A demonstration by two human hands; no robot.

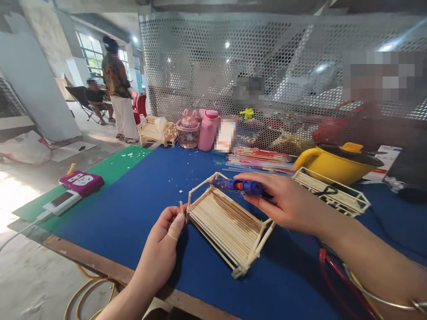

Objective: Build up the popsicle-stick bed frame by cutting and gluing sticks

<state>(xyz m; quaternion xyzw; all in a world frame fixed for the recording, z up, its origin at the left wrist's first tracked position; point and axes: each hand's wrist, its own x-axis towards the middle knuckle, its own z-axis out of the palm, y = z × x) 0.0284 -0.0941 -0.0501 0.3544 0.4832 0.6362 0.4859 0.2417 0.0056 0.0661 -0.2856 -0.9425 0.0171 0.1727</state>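
A small bed-like frame of pale wooden sticks (227,213) rests on the blue tabletop, with a slatted base and thin raised rails. My right hand (283,198) is closed around a blue glue gun (248,186) with an orange part. Its tip reaches the frame's far left corner. At the frame's left end, my left hand (167,242) pinches a short wooden stick (181,207) between thumb and fingers. A tan band wraps the left thumb. Whether the left fingers also grip the frame cannot be seen.
A second stick frame (333,193) holds dark scissors at right, by a yellow pot (336,164). Red handles (336,271) lie near my right forearm. Stick bundles (260,158), pink bottle (208,131) and another stick frame (156,132) line the back. A purple power strip (82,182) sits left.
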